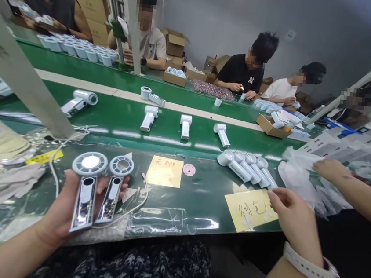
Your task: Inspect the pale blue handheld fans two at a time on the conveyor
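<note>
Above the counter (199,198), the left hand (62,209) cradles two handheld fans (85,203) from behind; that grip should keep their fronts clear. The right hand (295,214), half-open by a yellow note (247,212), shows nothing held.

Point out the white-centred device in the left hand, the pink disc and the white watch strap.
White-centred device (86,192): head view, its handle.
Pink disc (189,169): head view, its face.
White watch strap (304,265): head view, its band.
</note>
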Demonstrator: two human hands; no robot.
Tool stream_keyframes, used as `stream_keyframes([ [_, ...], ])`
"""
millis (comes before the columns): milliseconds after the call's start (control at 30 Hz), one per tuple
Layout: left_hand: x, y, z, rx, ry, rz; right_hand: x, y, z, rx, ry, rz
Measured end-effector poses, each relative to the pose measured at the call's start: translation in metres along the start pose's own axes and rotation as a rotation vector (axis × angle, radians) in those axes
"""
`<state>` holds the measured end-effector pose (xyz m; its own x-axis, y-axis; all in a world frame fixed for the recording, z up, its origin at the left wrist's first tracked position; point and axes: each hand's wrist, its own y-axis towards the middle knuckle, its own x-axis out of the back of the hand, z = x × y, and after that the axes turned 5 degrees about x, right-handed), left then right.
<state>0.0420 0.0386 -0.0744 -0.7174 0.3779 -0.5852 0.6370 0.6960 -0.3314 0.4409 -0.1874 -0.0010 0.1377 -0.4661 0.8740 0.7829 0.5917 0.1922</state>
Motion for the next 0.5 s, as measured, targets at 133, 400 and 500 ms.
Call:
stream_keyframes([
  [133,0.006,0.000,0.003,0.026,-0.091,0.055,-0.058,0.068,0.067,0.198,0.003,0.098],
  [400,0.012,-0.008,0.017,0.112,-0.363,0.071,-0.125,0.186,0.159,0.268,-0.197,0.280],
  [500,0.015,-0.006,0.023,0.127,-0.396,0.075,-0.143,0.194,0.174,0.302,-0.206,0.240],
])
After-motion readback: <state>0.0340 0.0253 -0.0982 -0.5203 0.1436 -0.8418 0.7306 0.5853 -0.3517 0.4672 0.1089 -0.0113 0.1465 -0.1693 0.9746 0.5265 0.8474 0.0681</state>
